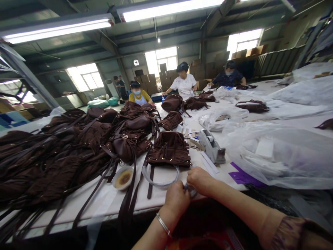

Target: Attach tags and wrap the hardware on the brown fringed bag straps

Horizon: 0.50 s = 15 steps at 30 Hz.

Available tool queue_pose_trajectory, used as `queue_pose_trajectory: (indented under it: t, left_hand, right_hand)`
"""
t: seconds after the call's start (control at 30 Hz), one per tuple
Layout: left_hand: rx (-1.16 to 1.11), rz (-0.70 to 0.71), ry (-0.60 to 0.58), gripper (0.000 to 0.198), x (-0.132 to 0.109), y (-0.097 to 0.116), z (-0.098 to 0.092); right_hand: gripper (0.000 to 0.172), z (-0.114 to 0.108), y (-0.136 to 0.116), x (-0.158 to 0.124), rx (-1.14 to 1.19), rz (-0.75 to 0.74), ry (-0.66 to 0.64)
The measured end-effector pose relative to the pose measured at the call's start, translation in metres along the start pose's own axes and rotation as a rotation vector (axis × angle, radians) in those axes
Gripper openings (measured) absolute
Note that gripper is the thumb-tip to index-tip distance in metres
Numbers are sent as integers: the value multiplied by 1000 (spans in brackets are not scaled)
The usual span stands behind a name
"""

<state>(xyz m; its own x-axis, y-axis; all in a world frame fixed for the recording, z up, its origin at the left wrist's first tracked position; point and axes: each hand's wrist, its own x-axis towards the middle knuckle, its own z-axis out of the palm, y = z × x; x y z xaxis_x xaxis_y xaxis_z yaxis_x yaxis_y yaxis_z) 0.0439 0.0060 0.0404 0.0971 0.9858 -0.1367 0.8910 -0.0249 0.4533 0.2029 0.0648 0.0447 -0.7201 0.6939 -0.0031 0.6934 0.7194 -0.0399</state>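
Left hand [178, 197]: fingers curled into a fist, gripping crumpled grey material [191, 190] that shows between the hands at the table's near edge. Right hand [201, 180]: likewise closed, fingertips bent down onto the same material; the exact grip is hidden. The left forearm, with a silver bracelet [163, 224] at the wrist, rises from the bottom edge; the right forearm slants in from the lower right. Both hands are close together, knuckles up. Just beyond the left hand lies a clear plastic loop [161, 184]. Behind it, a fringed brown bag [169, 150] lies on the table, with a tape dispenser [212, 146] to its right.
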Motion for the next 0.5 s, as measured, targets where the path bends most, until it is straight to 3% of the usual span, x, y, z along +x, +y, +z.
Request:
queue_pose_trajectory:
  t: [0.1, 0.33, 0.5]
  left_hand:
    - [21, 38, 15, 16, 4, -1, 0]
    - [-68, 63, 96, 16, 10, -11, 0]
    - [-73, 96, 122, 19, 9, -16, 1]
  right_hand:
    - [12, -8, -2, 6, -28, 2, -77]
    - [20, -12, -2, 11, 53, 161, -94]
    - [21, -12, 5, 7, 198, 129, -121]
